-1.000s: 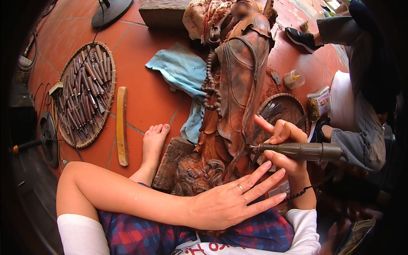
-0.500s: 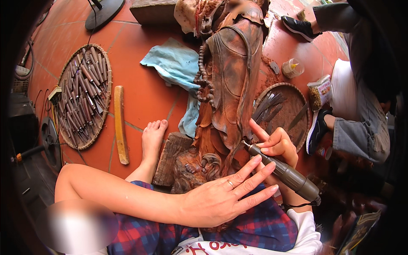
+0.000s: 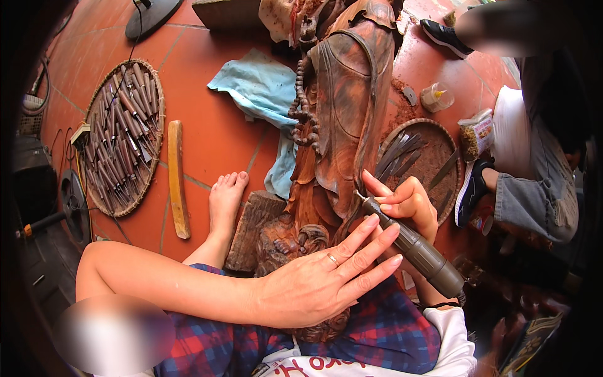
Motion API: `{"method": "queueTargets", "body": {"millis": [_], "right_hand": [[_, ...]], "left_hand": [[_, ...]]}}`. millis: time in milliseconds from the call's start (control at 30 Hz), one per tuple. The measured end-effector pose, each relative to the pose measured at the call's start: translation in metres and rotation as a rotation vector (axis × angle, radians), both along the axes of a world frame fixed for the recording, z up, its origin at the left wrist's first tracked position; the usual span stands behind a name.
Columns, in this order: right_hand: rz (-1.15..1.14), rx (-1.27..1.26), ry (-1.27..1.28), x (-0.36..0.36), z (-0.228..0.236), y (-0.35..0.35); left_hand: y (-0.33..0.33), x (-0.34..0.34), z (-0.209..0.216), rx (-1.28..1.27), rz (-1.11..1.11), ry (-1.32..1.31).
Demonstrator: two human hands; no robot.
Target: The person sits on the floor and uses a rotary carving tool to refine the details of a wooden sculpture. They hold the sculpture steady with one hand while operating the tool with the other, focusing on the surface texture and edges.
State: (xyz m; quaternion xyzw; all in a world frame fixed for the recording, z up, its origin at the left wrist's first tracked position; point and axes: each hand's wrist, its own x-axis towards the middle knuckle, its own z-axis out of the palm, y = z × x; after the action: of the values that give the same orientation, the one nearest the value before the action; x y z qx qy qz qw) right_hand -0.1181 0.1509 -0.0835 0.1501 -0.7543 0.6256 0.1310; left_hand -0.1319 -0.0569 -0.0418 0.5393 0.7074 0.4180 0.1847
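Rotary tool [image 3: 424, 254], steeper than before; right fingers [image 3: 402, 209] curled around it, left fingers [image 3: 369, 253] outstretched

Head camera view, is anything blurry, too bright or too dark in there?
In the head view, the left hand, right hand and rotary tool look fairly sharp; in the head view, smooth blurred patches cover the left sleeve and a co-worker's leg; also in the head view, the floor pales toward upper right, while the corners go black.
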Motion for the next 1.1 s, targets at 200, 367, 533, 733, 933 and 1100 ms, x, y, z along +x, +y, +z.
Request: {"method": "queueTargets", "body": {"millis": [200,367,533,733,933,1100], "right_hand": [[-0.031,0.021,-0.001,-0.007,0.002,-0.003],[-0.05,0.047,-0.017,-0.008,0.003,-0.003],[-0.033,0.041,-0.029,-0.008,0.003,-0.002],[-0.078,-0.011,-0.047,-0.005,0.001,-0.004],[-0.037,-0.02,-0.072,0.002,0.004,-0.003],[-0.103,-0.073,-0.048,0.005,0.002,-0.005]], "left_hand": [[0.0,-0.003,-0.004,0.027,0.033,0.002],[0.001,-0.003,-0.006,0.04,0.048,0.039],[0.001,-0.003,-0.007,0.042,0.066,0.053],[0.002,-0.003,-0.006,0.053,0.061,0.036],[0.003,-0.001,-0.007,0.051,0.045,0.068],[0.003,0.001,-0.009,0.063,0.033,0.063]]}}
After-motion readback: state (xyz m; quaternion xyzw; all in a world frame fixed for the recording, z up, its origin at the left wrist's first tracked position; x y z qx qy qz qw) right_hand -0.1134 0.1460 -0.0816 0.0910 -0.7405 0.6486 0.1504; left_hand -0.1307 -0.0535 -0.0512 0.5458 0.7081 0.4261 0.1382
